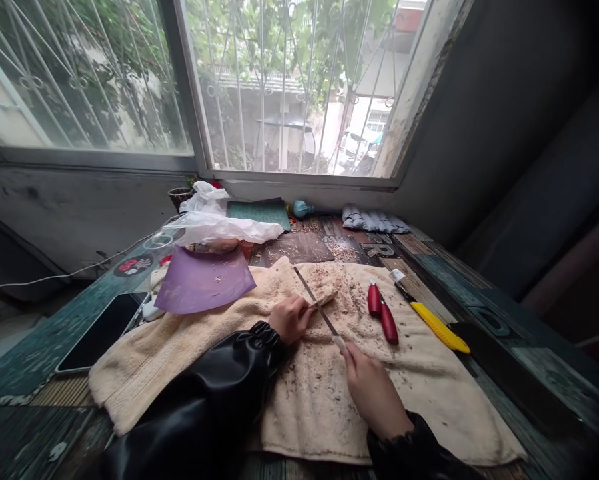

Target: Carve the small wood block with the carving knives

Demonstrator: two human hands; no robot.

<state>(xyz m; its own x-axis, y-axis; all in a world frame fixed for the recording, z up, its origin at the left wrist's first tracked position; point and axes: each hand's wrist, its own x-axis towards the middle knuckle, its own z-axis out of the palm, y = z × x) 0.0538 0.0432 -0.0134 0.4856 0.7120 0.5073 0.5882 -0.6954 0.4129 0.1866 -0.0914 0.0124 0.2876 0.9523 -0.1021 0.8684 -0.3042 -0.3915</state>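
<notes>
My left hand (289, 319) is closed around a small piece of wood (327, 297) held low over the beige towel (189, 360). A slim metal file (313, 300) lies slantwise across that wood, its tip pointing away to the upper left. My right hand (372, 390) grips the file by its pale handle, thumb and fingers pressed together. Wood shavings (324, 277) are scattered over the towel around both hands. To the right of the wood lie two red-handled tools (382, 310), their blades not clearly visible. Beyond them rests a yellow utility knife (437, 325).
A purple sheet of sandpaper (204, 283) lies at the towel's left, near a phone (104, 330). Behind are a white plastic bag (229, 228), a green mat (259, 212) and a grey padded bundle (374, 219). A barred window (299, 93) rises beyond the table.
</notes>
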